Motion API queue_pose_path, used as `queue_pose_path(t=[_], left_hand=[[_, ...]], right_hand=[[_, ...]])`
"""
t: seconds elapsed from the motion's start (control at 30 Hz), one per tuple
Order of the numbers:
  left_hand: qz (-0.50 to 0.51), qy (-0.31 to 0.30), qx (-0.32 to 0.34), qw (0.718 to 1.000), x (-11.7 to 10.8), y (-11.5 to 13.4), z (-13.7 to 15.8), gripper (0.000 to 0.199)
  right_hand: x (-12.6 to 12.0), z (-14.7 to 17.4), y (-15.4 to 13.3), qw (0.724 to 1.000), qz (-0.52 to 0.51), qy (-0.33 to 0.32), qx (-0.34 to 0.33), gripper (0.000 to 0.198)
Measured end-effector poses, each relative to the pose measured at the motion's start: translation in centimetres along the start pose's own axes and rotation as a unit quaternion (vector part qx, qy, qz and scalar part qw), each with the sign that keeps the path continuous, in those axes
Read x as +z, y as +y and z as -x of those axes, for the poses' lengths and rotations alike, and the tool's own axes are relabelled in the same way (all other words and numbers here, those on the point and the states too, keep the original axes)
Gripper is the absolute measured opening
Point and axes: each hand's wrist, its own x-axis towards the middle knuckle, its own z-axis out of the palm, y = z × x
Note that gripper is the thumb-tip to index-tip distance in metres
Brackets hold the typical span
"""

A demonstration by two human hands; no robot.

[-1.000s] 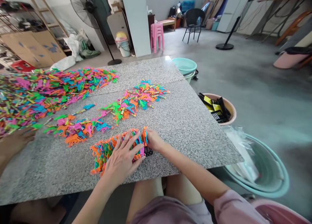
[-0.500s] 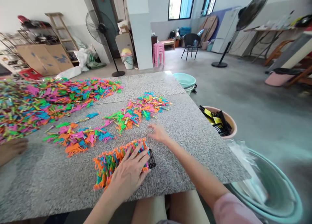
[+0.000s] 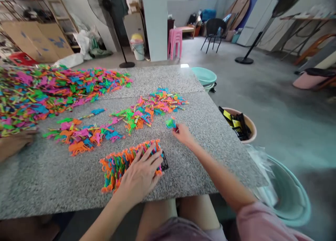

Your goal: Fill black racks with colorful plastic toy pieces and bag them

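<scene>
My left hand (image 3: 141, 167) lies flat with fingers spread over a packed row of small bright plastic toys (image 3: 115, 171). These stand close together in orange, green, blue and pink, in a black plastic rack (image 3: 164, 161) whose right end shows past my fingers. My right hand (image 3: 183, 133) is closed on a green and blue plastic toy (image 3: 170, 123), raised to the right of the row; its exact shape is blurred. Just beyond lie a loose heap of similar toys (image 3: 147, 111) and a smaller heap (image 3: 86, 137) to the left.
A large pile of toys (image 3: 52, 90) covers the granite table's (image 3: 207, 157) far left. Another person's hand (image 3: 18, 143) rests at the left. Beside the right edge stand a tub with black racks (image 3: 248, 129), a teal basin (image 3: 204, 75) and a large green tub (image 3: 291, 188).
My right hand, open near the heap before, has closed on a green and blue toy and drawn it rightward. My left hand stays on the row. The camera view has tilted down.
</scene>
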Motion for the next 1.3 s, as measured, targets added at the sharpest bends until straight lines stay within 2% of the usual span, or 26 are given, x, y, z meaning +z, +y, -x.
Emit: queue_pose_path(t=[0.07,0.17,0.23,0.3,0.33,0.4,0.47,0.53,0.63,0.77,0.93,1.03,1.1,1.17,1.23,1.3], left_hand=[[0.001,0.000,0.004,1.000,0.0,0.0,-0.1,0.032],[-0.001,0.010,0.009,1.000,0.0,0.0,0.0,0.032],[-0.005,0.016,0.012,1.000,0.0,0.0,0.0,0.032],[-0.012,0.017,0.013,1.000,-0.1,0.0,0.0,0.031],[-0.016,0.015,0.012,1.000,-0.1,0.1,0.0,0.030],[-0.021,0.008,0.007,1.000,-0.1,0.1,0.0,0.028],[-0.022,0.005,-0.002,1.000,-0.1,0.2,-0.1,0.031],[-0.019,0.009,-0.012,1.000,-0.1,0.3,-0.1,0.042],[-0.011,0.017,-0.015,1.000,-0.1,0.3,-0.2,0.055],[-0.003,0.014,-0.001,1.000,0.0,0.1,-0.3,0.053],[-0.012,0.043,-0.010,0.999,0.2,0.0,-0.2,0.056],[-0.022,0.051,-0.020,0.998,0.3,0.0,-0.2,0.046],[-0.023,0.051,-0.022,0.998,0.3,0.0,-0.2,0.039],[-0.023,0.052,-0.019,0.998,0.3,0.0,-0.2,0.038],[-0.028,0.055,-0.016,0.998,0.4,0.0,-0.1,0.039],[-0.041,0.061,-0.015,0.997,0.6,-0.2,0.0,0.041]], right_hand=[[0.8,4.8,1.0,0.989,-0.131,-0.055,0.028,0.011],[2.9,11.0,0.6,0.935,-0.339,-0.094,0.050,0.014],[4.3,13.2,-0.5,0.895,-0.430,-0.109,0.044,0.016],[5.1,13.7,-1.8,0.875,-0.467,-0.127,0.028,0.014],[5.3,13.5,-2.4,0.880,-0.456,-0.132,0.018,0.011],[5.0,12.8,-3.2,0.919,-0.375,-0.126,-0.008,0.007],[4.3,12.1,-3.6,0.966,-0.234,-0.106,-0.042,0.006],[3.6,11.8,-4.0,0.989,-0.094,-0.089,-0.066,0.003],[2.9,12.3,-5.1,0.992,0.033,-0.097,-0.075,0.013],[2.5,12.8,-7.1,0.986,0.110,-0.109,-0.063,0.032],[3.0,12.4,-7.9,0.984,0.109,-0.128,-0.060,0.028],[3.0,11.8,-6.3,0.986,0.020,-0.133,-0.104,0.031],[2.2,10.1,-4.7,0.975,-0.060,-0.164,-0.140,0.033],[0.8,6.7,-3.5,0.977,-0.068,-0.146,-0.138,0.025],[-0.5,2.0,-3.0,0.994,0.025,-0.041,-0.094,0.026],[-1.5,-2.9,-3.0,0.990,0.120,0.045,-0.056,0.041]])
